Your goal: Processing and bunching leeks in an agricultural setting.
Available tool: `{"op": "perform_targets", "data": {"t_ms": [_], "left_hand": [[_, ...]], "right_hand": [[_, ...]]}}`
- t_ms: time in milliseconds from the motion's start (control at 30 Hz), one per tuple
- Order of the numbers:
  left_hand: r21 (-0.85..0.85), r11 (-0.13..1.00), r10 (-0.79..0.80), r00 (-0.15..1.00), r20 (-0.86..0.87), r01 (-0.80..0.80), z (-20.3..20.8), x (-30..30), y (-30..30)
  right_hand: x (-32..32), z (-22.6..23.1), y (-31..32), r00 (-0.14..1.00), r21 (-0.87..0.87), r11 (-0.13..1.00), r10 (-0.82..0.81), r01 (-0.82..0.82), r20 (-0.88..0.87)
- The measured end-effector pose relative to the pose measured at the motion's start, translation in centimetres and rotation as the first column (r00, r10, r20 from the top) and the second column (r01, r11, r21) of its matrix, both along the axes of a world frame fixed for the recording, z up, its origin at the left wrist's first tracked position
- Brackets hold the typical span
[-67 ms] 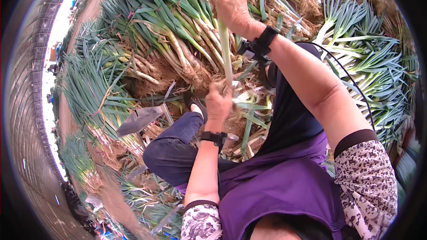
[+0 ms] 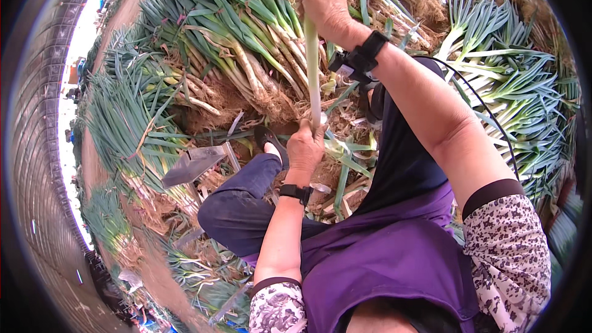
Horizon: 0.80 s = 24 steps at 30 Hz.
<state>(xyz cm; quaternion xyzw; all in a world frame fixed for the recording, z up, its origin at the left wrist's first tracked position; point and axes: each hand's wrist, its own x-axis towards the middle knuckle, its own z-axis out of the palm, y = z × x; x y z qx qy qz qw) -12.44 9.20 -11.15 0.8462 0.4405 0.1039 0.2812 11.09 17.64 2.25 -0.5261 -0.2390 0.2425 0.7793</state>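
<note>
Between my two hands a single leek [image 2: 312, 65] stands nearly upright, its shaft pale and smooth. Up at its green top, the fingers of my right hand [image 2: 325, 11] are wrapped round it. Lower down, my left hand [image 2: 304, 150] is closed at the white root end, and the very tip is partly hidden by the fingers. Loose peeled leaves [image 2: 345, 154] lie just right of my left hand. Beyond the shaft, untrimmed leeks [image 2: 253, 43] with brown roots are heaped.
Cleaner leeks [image 2: 493, 86] are piled at the right, and more untrimmed leeks [image 2: 123, 111] lie at the left. A grey metal piece [image 2: 194, 165] stands beside my left knee [image 2: 231, 219]. A black cable [image 2: 487, 105] runs past my right forearm.
My left hand has dropped slightly, with more of the white shaft showing above it. The blurred peel beside it now hangs lower. My right hand has hardly moved.
</note>
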Motion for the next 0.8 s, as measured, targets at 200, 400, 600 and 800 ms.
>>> {"op": "perform_targets", "data": {"t_ms": [200, 400, 600, 800], "left_hand": [[-0.014, 0.886, -0.451, 0.854, -0.259, 0.464, -0.9, -7.2, -4.1], [0.234, 0.958, -0.204, 0.97, 0.135, 0.169, 10.5, -1.9, -2.1], [-0.646, 0.698, 0.156, 0.814, 0.559, 0.309, 9.5, 3.2, -1.8], [-0.823, 0.507, 0.358, 0.805, 0.473, 0.257, 8.9, 2.3, -3.8]], "right_hand": [[6.7, 1.0, -0.6, 0.997, -0.126, 0.99, -0.064, 0.059, -0.038], [8.1, 1.1, -1.9, 0.945, 0.026, 1.0, 0.017, -0.009, -0.326], [7.2, 1.7, -3.6, 0.82, 0.25, 0.964, 0.218, -0.095, -0.529], [12.3, -5.4, -1.9, 0.736, 0.233, 0.935, 0.355, -0.268, -0.576]]}}
